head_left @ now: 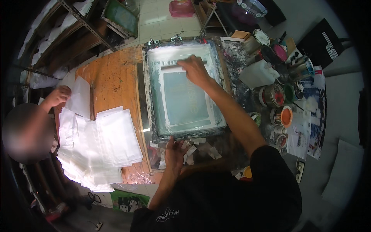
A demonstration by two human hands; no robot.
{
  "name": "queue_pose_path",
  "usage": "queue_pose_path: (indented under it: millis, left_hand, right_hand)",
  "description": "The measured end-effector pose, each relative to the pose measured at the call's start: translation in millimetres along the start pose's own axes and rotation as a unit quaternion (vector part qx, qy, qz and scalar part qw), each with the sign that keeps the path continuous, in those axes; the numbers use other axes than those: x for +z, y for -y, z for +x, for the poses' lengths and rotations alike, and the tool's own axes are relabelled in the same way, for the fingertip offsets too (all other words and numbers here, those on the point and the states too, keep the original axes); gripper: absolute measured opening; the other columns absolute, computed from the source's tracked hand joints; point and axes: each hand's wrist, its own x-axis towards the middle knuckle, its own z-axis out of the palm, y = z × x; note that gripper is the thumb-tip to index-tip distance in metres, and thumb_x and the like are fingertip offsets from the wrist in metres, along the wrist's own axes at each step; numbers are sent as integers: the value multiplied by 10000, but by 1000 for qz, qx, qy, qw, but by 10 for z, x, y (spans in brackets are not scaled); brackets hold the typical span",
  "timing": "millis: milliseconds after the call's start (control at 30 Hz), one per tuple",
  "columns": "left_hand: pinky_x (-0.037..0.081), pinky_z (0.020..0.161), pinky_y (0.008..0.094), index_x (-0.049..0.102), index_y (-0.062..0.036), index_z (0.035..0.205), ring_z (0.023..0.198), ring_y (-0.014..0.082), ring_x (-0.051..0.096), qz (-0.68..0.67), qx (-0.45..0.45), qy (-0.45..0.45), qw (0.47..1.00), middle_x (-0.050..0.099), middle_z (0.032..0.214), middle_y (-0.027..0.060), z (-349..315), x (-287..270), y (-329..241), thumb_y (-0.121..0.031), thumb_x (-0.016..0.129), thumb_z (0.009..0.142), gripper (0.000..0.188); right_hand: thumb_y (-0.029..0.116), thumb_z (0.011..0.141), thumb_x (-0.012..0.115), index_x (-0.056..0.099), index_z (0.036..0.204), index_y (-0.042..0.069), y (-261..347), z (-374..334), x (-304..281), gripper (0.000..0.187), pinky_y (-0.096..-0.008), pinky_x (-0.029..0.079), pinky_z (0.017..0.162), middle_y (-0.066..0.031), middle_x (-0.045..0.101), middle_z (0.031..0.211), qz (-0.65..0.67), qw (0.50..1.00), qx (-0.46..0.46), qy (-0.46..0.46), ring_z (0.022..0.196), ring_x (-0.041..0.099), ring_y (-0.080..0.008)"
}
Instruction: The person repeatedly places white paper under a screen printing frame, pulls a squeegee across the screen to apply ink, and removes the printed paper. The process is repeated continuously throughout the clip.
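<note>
A screen-printing frame with pale blue mesh and white ink along its margins lies in front of me. My right hand is closed on a squeegee, which lies across the far part of the mesh with white ink along its far side. My left hand is at the frame's near edge, its fingers bent against the rim; part of the grip is hidden. At the left, another person's hand holds a translucent white sheet above spread stacks of white sheets or bags.
The stacks lie on a worn wooden table. Metal clamps sit at the frame's far edge. To the right stand several ink cans and a white plastic jug. Scraps of paper lie below the frame. A shelf rack stands far left.
</note>
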Motion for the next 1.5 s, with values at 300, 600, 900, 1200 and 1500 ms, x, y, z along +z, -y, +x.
queue_pose_path:
  millis: [300, 600, 900, 1200, 1500]
  left_hand:
    - [353, 1075, 576, 532, -64, 1311, 1285, 281, 541, 18, 15, -16, 1000, 561, 1277, 111, -84, 21, -33, -411, 604, 1022, 457]
    - [380, 998, 532, 532, -82, 1289, 1286, 277, 546, 27, 32, 44, 998, 594, 1244, 100, 4, -102, -58, -338, 524, 1041, 356]
    - [340, 1067, 580, 546, -72, 1217, 1330, 309, 512, 33, 34, 47, 998, 584, 1234, 126, 5, -122, -36, -290, 578, 952, 345]
    - [400, 1098, 510, 592, -56, 1154, 1229, 342, 610, 5, 80, 188, 979, 670, 1161, 146, -733, 323, -554, -183, 609, 955, 237]
    - [437, 1081, 366, 594, 60, 1273, 1196, 250, 591, 210, 443, 158, 857, 619, 1311, 120, 631, 1525, -1528, -246, 640, 974, 430]
  right_hand:
    - [-12, 847, 599, 706, 1159, 138, -104, 282, 252, 362, -488, 514, 818, -94, 732, 941, 30, 995, 50, 78, 899, 693, -328]
    - [-48, 802, 570, 702, 1184, 117, 820, -1214, 264, 437, -510, 417, 923, -95, 716, 1147, -19, 996, 68, 50, 1067, 648, -314]
    - [-36, 702, 688, 640, 1246, 93, 1594, -2168, -21, 561, -455, 394, 899, -112, 696, 1119, 28, 995, 77, 54, 1049, 615, -294]
    - [224, 848, 674, 675, 1116, 35, 1786, -1458, -1171, 328, -419, 423, 711, -97, 654, 853, -10, 997, -13, -75, 785, 609, -264]
    - [505, 908, 678, 763, 887, 28, 1477, -10, -2224, 485, -429, 535, 634, -158, 689, 674, -56, 992, -33, -109, 664, 707, -261]
